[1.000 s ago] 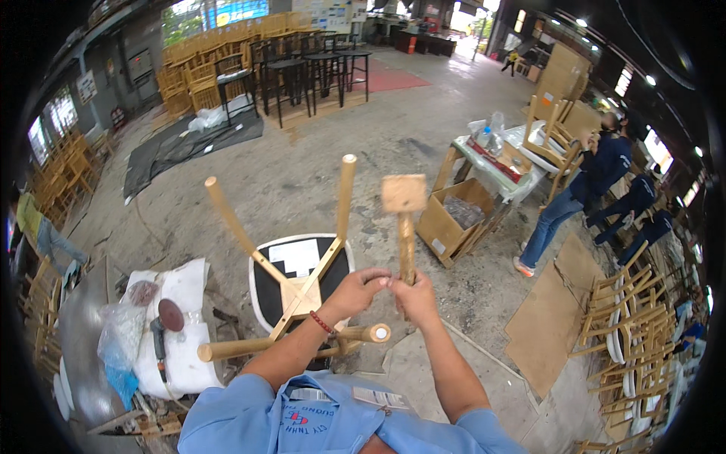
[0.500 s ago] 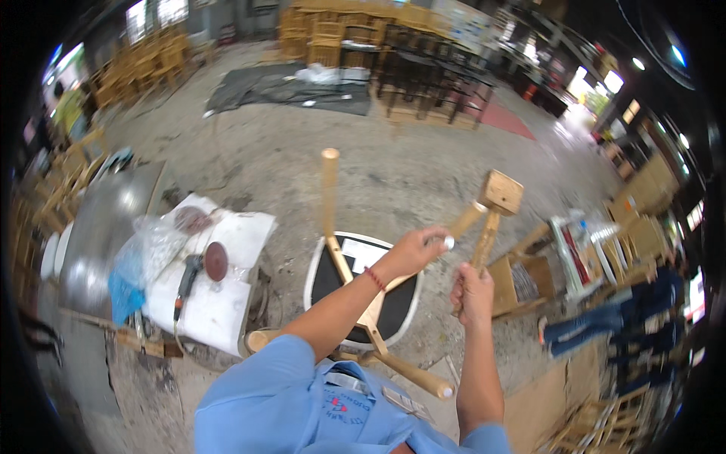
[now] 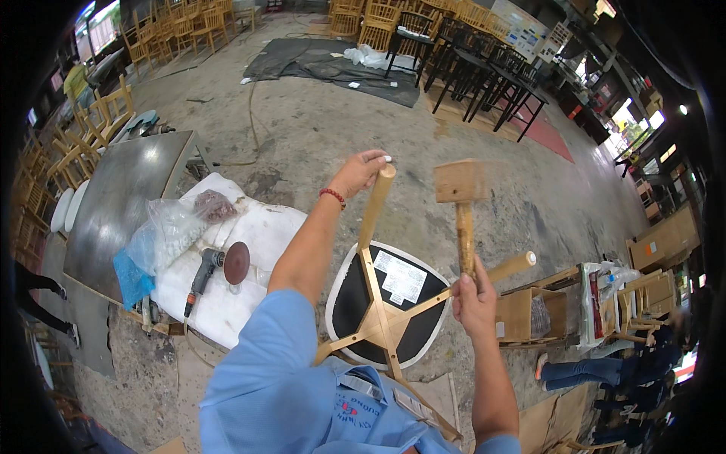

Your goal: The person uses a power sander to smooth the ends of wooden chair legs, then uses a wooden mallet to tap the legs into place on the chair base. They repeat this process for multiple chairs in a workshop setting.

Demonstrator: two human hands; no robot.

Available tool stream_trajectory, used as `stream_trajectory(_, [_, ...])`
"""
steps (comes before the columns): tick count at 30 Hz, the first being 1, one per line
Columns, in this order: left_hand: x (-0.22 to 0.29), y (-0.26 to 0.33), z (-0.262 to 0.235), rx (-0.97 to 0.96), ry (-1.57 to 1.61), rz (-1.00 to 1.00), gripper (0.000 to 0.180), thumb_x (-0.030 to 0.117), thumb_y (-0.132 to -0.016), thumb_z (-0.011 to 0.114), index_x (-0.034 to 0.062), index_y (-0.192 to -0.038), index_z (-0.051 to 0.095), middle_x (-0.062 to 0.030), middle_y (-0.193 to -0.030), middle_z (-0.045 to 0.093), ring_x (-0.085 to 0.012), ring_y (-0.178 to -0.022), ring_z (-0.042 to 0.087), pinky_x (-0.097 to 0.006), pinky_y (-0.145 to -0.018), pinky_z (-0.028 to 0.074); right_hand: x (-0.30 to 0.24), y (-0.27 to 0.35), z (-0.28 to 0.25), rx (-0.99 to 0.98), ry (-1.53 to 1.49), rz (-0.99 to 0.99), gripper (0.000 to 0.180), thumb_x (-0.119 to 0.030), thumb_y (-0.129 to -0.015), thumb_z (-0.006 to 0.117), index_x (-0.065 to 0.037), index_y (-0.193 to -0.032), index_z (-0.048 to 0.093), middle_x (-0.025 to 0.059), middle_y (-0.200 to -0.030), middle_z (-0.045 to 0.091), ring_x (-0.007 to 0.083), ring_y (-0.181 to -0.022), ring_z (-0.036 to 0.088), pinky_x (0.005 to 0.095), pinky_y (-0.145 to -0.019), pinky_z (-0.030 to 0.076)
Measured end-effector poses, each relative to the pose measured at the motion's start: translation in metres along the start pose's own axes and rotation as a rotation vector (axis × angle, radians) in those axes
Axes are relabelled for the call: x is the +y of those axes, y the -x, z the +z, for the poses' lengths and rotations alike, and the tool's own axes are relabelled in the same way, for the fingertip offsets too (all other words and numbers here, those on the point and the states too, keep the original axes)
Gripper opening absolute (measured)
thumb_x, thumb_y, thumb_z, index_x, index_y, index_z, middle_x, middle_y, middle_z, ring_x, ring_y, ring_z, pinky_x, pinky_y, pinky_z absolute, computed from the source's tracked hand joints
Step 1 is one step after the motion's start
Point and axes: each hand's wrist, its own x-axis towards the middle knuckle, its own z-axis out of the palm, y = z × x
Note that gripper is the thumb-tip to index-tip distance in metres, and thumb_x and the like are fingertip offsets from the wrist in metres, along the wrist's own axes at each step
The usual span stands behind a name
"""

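An upside-down stool or chair stands before me, its black seat underside [image 3: 344,299] edged in white and crossed by a wooden brace [image 3: 382,324]. Between the fingertips of my left hand [image 3: 360,174] is a small white cap [image 3: 388,159], just over the bare top of the far wooden leg [image 3: 376,203]. My right hand [image 3: 475,301] grips the handle of a wooden mallet [image 3: 460,181], its head raised and slightly blurred. The right leg [image 3: 510,266] carries a white cap on its end. My forearm and shirt partly hide the near legs.
To the left, a white padded surface [image 3: 257,212] holds a disc sander [image 3: 215,271] and plastic bags [image 3: 170,234], beside a metal-topped table [image 3: 125,200]. An open cardboard box [image 3: 522,314] lies right. Black stools [image 3: 484,72] stand far off; people are at both sides.
My left hand has moved from beside the right leg to the top of the far leg, still with a small white piece. The mallet has swung leftward and stands more upright.
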Motion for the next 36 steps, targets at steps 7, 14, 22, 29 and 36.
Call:
stream_trajectory(7, [-0.01, 0.0, -0.002, -0.052, -0.029, -0.019, 0.036, 0.023, -0.099, 0.058, 0.0, -0.127, 0.058, 0.0033, -0.072, 0.056, -0.0032, -0.048, 0.039, -0.021, -0.042, 0.03, -0.004, -0.049, 0.033, -0.052, 0.2, 0.014, 0.051, -0.02, -0.1, 0.051, -0.011, -0.149, 0.04, 0.0008, -0.072, 0.054, 0.0048, -0.046, 0.044, 0.0211, -0.04, 0.036])
stream_trajectory(14, [-0.01, 0.002, 0.003, -0.036, 0.012, -0.027, 0.038, 0.023, -0.098, 0.06, -0.0006, -0.128, 0.057, 0.0038, -0.071, 0.056, -0.0026, -0.049, 0.04, -0.02, -0.043, 0.031, -0.019, -0.077, 0.034, -0.072, 0.351, -0.015, 0.051, -0.022, -0.099, 0.053, -0.005, -0.145, 0.044, 0.0019, -0.074, 0.055, 0.0103, -0.07, 0.054, 0.0269, -0.066, 0.046])
stream_trajectory(22, [-0.007, 0.004, 0.005, -0.004, -0.042, -0.018, 0.036, 0.023, -0.098, 0.061, 0.0016, -0.126, 0.06, 0.0049, -0.07, 0.054, -0.0026, -0.051, 0.04, -0.021, -0.044, 0.031, -0.061, -0.09, 0.03, -0.124, 0.554, -0.1, 0.049, -0.023, -0.099, 0.054, -0.008, -0.145, 0.046, 0.0051, -0.08, 0.059, 0.0131, -0.07, 0.056, 0.0287, -0.069, 0.049])
stream_trajectory(29, [-0.012, 0.004, 0.007, -0.014, -0.021, 0.011, 0.035, 0.022, -0.098, 0.06, 0.0019, -0.126, 0.061, 0.0054, -0.07, 0.053, -0.0031, -0.052, 0.039, -0.021, -0.044, 0.03, -0.088, -0.1, 0.024, -0.129, 0.755, -0.098, 0.046, -0.027, -0.098, 0.057, -0.011, -0.141, 0.052, 0.0038, -0.078, 0.061, 0.0118, -0.068, 0.058, 0.0285, -0.065, 0.048])
stream_trajectory(36, [-0.048, 0.021, 0.002, 0.054, 0.187, 0.0, 0.039, 0.026, -0.102, 0.051, 0.0053, -0.135, 0.054, 0.0028, -0.073, 0.055, -0.0048, -0.048, 0.04, -0.023, -0.042, 0.03, -0.189, -0.06, 0.039, 0.2, 0.018, -0.658, 0.05, -0.033, -0.1, 0.054, -0.011, -0.145, 0.043, 0.0009, -0.073, 0.057, 0.006, -0.051, 0.049, 0.0218, -0.038, 0.035])
